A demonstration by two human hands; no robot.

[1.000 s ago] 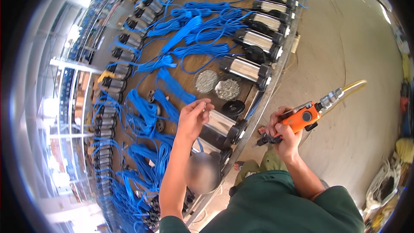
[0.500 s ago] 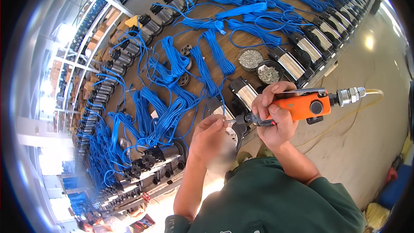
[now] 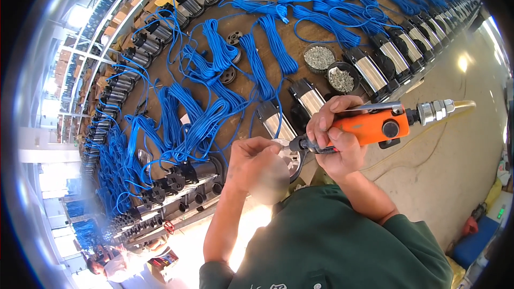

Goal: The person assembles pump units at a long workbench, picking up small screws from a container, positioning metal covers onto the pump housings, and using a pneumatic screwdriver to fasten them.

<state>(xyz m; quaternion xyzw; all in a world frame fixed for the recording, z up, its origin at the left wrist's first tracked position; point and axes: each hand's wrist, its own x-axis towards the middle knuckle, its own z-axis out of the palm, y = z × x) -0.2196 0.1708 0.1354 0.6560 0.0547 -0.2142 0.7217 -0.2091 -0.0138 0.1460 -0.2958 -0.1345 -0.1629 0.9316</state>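
Observation:
My right hand [image 3: 340, 144] is wrapped around an orange air screwdriver [image 3: 372, 127], its bit pointing left and its hose fitting to the right. Close to the bit's tip, my left hand [image 3: 246, 163] has thumb and fingers pinched together; whatever is between them is too small to make out. Under the bit and just right of those fingers lies a round, shiny metal part [image 3: 293, 167], partly hidden by the hands and a blurred patch. Beyond it, silver-and-black motor bodies [image 3: 276, 120] lie on the brown table [image 3: 249, 18].
Two dark bowls of small metal parts [image 3: 320, 58] sit past my right hand. Bundles of blue cable [image 3: 214, 48] cover much of the table, with rows of motors [image 3: 377, 69] along its edges. A yellowish air hose [image 3: 463, 104] trails to the right. Another person [image 3: 115, 267] is at lower left.
My left hand has shifted slightly left and its fingers have curled in more. The screwdriver has moved slightly left. The view has shifted a little, showing the other person more fully.

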